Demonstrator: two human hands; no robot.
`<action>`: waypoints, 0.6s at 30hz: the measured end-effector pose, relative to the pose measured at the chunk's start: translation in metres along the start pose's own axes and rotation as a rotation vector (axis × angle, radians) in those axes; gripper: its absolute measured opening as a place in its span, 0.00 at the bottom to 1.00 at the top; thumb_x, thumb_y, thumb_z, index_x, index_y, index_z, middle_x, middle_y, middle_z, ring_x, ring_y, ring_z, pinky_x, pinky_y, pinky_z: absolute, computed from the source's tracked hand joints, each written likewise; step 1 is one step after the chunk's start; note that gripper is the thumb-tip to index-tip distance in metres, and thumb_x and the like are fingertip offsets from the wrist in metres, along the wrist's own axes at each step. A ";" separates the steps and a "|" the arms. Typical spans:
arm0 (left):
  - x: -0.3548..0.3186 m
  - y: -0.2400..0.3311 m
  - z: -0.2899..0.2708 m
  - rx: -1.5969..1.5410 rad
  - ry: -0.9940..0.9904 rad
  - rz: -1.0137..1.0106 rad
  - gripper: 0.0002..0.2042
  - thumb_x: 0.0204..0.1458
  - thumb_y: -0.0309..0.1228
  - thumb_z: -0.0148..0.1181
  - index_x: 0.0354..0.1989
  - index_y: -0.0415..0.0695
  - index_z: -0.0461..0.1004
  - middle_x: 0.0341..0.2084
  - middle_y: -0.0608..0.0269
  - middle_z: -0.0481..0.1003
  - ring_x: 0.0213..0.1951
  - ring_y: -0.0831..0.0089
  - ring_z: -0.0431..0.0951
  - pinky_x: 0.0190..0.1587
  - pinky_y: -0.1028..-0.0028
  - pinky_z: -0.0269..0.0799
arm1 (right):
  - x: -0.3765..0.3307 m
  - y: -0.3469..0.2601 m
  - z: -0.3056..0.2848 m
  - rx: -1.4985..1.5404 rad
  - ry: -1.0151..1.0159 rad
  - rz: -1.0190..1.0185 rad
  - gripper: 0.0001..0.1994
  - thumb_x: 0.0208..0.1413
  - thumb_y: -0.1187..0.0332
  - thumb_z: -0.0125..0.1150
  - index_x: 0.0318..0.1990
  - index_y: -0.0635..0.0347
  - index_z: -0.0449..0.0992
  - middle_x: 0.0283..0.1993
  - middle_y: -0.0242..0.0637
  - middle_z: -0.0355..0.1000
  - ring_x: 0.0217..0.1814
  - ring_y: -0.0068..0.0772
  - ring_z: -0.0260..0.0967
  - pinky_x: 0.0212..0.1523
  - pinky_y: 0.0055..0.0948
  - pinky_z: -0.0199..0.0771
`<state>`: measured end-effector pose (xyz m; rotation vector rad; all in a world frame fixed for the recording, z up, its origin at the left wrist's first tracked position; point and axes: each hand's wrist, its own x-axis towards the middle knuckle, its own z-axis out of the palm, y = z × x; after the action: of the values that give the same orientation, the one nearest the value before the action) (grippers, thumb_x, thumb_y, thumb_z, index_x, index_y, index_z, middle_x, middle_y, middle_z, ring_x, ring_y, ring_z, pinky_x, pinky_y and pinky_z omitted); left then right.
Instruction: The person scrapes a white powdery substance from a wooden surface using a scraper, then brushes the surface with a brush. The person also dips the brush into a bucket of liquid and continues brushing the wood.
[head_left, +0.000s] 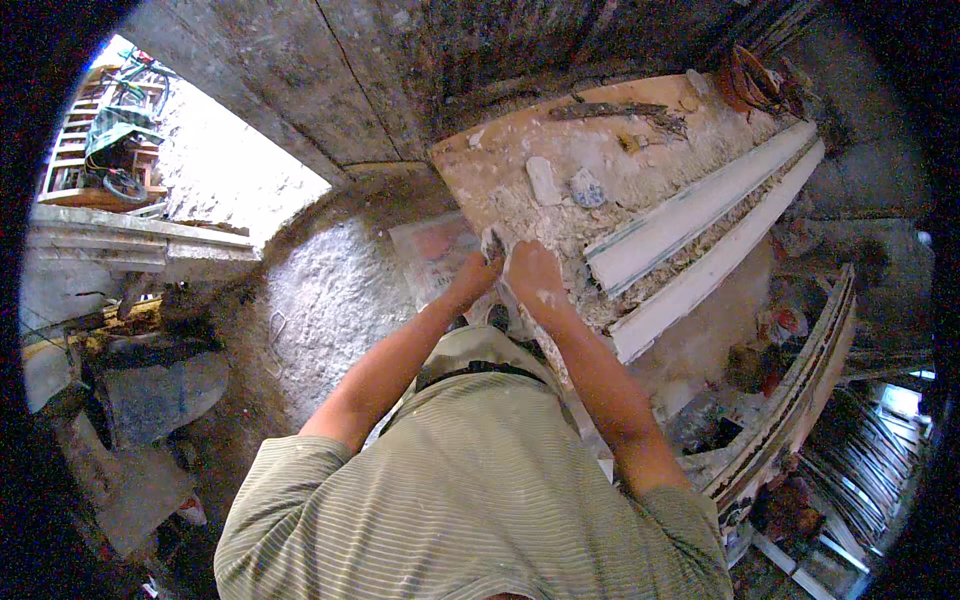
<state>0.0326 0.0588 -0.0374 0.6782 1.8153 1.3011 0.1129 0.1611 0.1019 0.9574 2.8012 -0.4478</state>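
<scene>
A long wooden workboard (520,150), dusted with white plaster powder and crumbs, is seen running from the near centre to the far right. Two long white plaster mouldings (690,215) are laid side by side along its right half, straight-edged and profiled. Far along the board, a dark flat tool (605,110) is laid, and nearer, a pale oblong lump (543,180) and a grey rounded lump (588,188) are set just beside each other.

At the board's near left edge, a small pale piece (493,243) is held between both hands. The left hand (473,280) is closed on it from the left; the right hand (535,272) is closed on it from the right, fingers pressed together and curled. The exact pinch cannot be told, since the piece is mostly covered.

Left of the board, a rough white-dusted floor (330,300) is left open. To the right, stacked curved mouldings (800,390) are crowded close.
</scene>
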 end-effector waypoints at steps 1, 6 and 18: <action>-0.004 0.006 -0.002 -0.031 0.003 0.024 0.20 0.56 0.44 0.55 0.42 0.37 0.78 0.31 0.51 0.80 0.36 0.66 0.77 0.41 0.63 0.71 | -0.001 0.000 -0.002 0.016 0.014 -0.028 0.11 0.53 0.65 0.52 0.33 0.64 0.77 0.35 0.54 0.76 0.39 0.55 0.76 0.39 0.48 0.77; -0.007 0.030 -0.018 -0.081 -0.123 -0.187 0.19 0.57 0.44 0.53 0.42 0.38 0.78 0.32 0.50 0.80 0.36 0.64 0.77 0.42 0.62 0.71 | -0.019 -0.006 -0.004 -0.104 0.120 -0.226 0.09 0.49 0.67 0.55 0.31 0.64 0.74 0.33 0.51 0.74 0.36 0.50 0.75 0.37 0.44 0.77; -0.005 0.004 -0.014 -0.045 0.013 0.119 0.18 0.54 0.43 0.55 0.38 0.37 0.77 0.31 0.44 0.79 0.34 0.57 0.78 0.37 0.56 0.70 | -0.022 -0.013 0.017 -0.022 0.080 -0.203 0.08 0.49 0.69 0.53 0.28 0.65 0.75 0.30 0.52 0.73 0.33 0.52 0.73 0.32 0.47 0.74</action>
<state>0.0237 0.0489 -0.0294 0.7650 1.7737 1.4230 0.1229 0.1327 0.0938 0.7042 2.9834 -0.4102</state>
